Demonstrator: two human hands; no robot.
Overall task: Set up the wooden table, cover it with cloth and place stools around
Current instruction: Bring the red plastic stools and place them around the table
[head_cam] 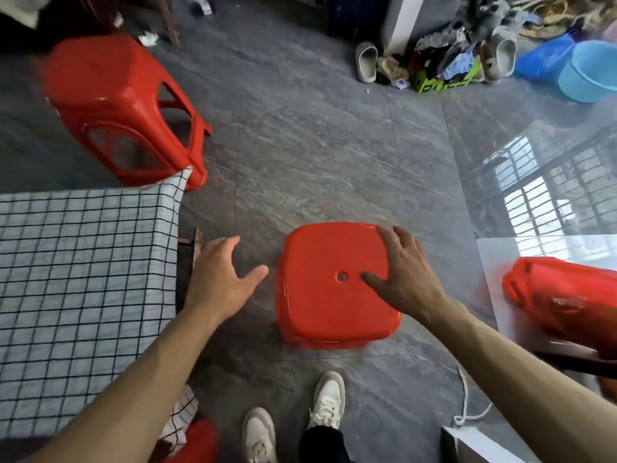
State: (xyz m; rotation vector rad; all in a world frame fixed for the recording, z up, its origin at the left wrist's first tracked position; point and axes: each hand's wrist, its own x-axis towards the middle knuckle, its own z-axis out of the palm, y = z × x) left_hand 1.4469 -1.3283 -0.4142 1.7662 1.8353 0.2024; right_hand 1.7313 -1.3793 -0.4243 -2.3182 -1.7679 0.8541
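Observation:
A red plastic stool (327,305) stands upright on the floor just in front of my feet. My right hand (402,269) hovers over its far right corner with fingers spread; whether it touches the seat is unclear. My left hand (222,277) is open above the floor between the stool and the table, holding nothing. The table (197,243) at the left is covered by a checked cloth (83,279) that hangs over its edge. A second red stool (120,108) stands beyond the table's far corner. Another red stool (564,295) lies at the right edge, blurred.
Part of a red stool (197,442) shows under the cloth's near corner. Slippers, clothes and a green box (440,80) pile up at the back, beside a blue basin (591,71). A white cord (467,406) lies on the grey tiles at the right.

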